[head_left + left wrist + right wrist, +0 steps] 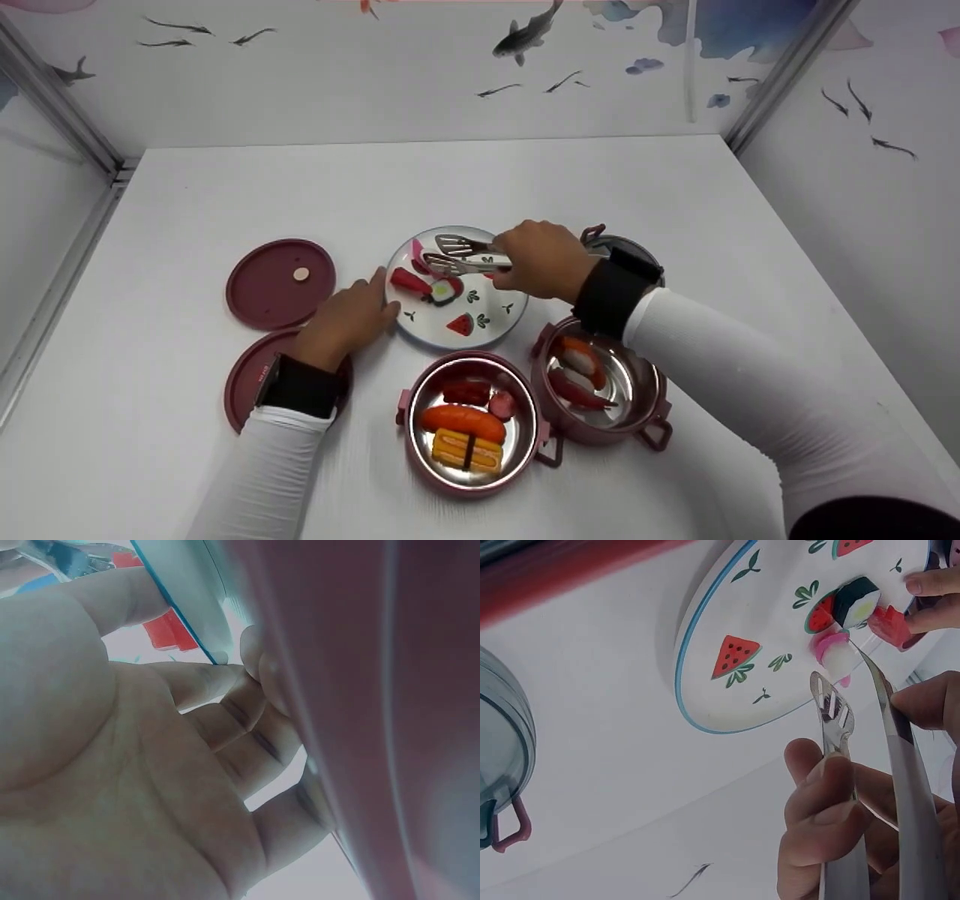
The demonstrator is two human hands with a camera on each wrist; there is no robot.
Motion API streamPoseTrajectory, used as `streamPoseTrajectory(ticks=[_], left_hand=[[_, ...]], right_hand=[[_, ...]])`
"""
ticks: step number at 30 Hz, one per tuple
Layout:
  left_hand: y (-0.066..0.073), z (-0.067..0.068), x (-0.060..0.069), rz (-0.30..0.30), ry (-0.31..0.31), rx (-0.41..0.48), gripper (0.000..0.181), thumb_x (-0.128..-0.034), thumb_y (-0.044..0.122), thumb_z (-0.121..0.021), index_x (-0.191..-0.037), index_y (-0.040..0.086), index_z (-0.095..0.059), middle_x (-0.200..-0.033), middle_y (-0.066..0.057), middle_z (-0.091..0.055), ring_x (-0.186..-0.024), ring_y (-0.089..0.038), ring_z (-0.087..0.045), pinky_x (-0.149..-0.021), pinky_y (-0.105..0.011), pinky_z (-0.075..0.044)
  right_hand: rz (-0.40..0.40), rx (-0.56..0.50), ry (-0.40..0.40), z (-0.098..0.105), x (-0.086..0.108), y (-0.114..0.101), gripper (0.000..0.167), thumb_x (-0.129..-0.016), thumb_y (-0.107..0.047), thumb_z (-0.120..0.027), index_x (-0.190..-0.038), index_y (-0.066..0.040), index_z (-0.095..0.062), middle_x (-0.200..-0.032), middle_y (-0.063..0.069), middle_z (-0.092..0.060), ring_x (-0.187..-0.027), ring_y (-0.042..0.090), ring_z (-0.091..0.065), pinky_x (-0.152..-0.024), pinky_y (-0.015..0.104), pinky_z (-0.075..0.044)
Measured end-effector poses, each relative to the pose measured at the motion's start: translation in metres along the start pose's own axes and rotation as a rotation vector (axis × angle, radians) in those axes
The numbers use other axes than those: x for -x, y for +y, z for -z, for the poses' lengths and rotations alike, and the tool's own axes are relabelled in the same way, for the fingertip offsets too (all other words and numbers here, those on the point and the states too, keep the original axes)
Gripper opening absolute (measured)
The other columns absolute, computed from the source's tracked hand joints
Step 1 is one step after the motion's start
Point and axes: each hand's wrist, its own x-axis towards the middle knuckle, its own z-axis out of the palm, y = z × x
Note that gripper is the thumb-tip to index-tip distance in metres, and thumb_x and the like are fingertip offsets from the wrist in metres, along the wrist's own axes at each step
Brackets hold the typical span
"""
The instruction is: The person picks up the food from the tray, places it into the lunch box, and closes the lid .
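Nearest us on the white counter [150, 337] sits a round maroon metal-lined pot [466, 492]. Midway between side edges, the left hand [351, 315] holds a round watermelon-painted white plate [431, 330]; the right hand [545, 259] grips slotted metal tongs [909, 787] near pink-and-white toy food [838, 658] (contact unclear): we fear an off-centre pinch could skid it.

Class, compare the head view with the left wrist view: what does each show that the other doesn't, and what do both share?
Only the head view shows the front pot with its orange sausage, and the red chilli in the second pot. Only the left wrist view shows the left hand from its palm side, creases included. Both share the left hand itself, at the rim of the plate, and a red piece of food on that plate.
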Motion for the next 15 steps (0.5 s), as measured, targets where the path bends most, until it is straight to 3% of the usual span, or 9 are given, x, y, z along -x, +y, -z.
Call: streamPoseTrajectory(ticks=[15], left_hand=[[0.0001, 0.0011, -0.0006, 0.011, -0.014, 0.002, 0.074, -0.1028, 0.039, -0.041, -0.16, 0.003, -0.012, -0.156, -0.029, -0.036, -0.144, -0.045, -0.037, -0.117, -0.057, -0.033]], right_hand=[[0.016, -0.071, 0.012, -0.0037, 0.0019, 0.0029, 0.014, -0.09, -0.023, -0.069, -0.097, -0.012, -0.073, -0.08, 0.001, -0.069, -0.067, 0.018, -0.056, -0.06, 0.029, -0.043]])
